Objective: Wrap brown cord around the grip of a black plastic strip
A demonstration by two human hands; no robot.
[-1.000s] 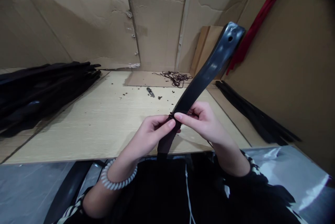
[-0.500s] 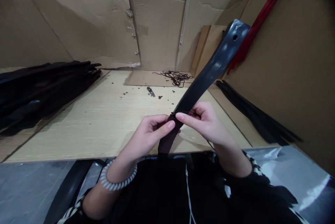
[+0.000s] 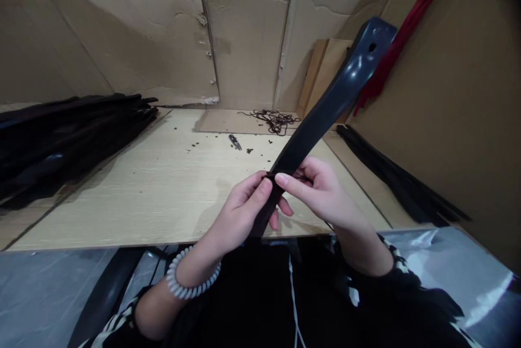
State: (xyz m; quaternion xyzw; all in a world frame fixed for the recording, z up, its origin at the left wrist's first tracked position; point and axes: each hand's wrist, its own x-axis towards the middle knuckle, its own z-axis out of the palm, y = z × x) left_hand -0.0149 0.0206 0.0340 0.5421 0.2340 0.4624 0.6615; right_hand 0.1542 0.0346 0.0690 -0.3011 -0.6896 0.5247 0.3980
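A long glossy black strip (image 3: 329,109) with a hole near its top end rises from my lap up to the right. My left hand (image 3: 244,209) is closed round its lower part, thumb on top. My right hand (image 3: 315,188) pinches the strip at the same spot, where a thin dark cord (image 3: 269,175) seems wrapped round it. A white spiral band sits on my left wrist.
A wooden table (image 3: 163,185) lies in front, with cardboard walls behind. A pile of black strips (image 3: 61,136) lies at left, more strips (image 3: 399,177) at right. A tangle of dark cord (image 3: 272,119) and a small cutter (image 3: 234,142) lie at the back. A red pole (image 3: 407,27) leans right.
The strip's top end has swung a little to the right. My left hand has shifted right and slid further round the strip; my right hand has hardly moved.
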